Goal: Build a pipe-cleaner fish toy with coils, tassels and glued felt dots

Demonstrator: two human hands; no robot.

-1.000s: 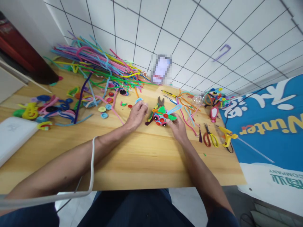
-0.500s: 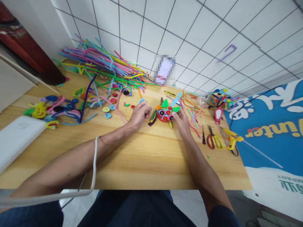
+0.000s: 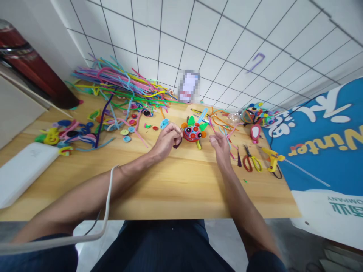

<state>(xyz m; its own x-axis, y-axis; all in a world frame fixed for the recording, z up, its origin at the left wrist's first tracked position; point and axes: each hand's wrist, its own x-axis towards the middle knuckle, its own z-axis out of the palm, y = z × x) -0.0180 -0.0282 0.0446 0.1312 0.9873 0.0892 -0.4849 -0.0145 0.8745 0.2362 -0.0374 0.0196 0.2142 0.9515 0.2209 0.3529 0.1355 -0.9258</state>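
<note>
A small round animal figure (image 3: 192,132), covered in bright pipe cleaners with green ears and red and black spots, sits on the wooden table between my hands. My left hand (image 3: 168,139) is at its left side, fingers pinched on a dark purple tassel (image 3: 177,144) that hangs below the fingertips. To the right of the figure, my right hand (image 3: 221,148) is apart from it, its thumb and fingers loosely bent with nothing visible between them. A light blue looped strip (image 3: 203,115) lies behind the figure.
Scissors (image 3: 252,161), a yellow glue gun (image 3: 272,158) and another tassel (image 3: 239,158) lie at the right. Heaped pipe cleaners (image 3: 121,81) cover the back left, beside finished coiled pieces (image 3: 76,134). A phone (image 3: 189,86) leans on the tiled wall. A white cable (image 3: 109,192) crosses my left forearm.
My right hand has let go of the figure and moved slightly away to the right. My left hand has come in to the tassel at the figure's left side. The view has shifted a little.
</note>
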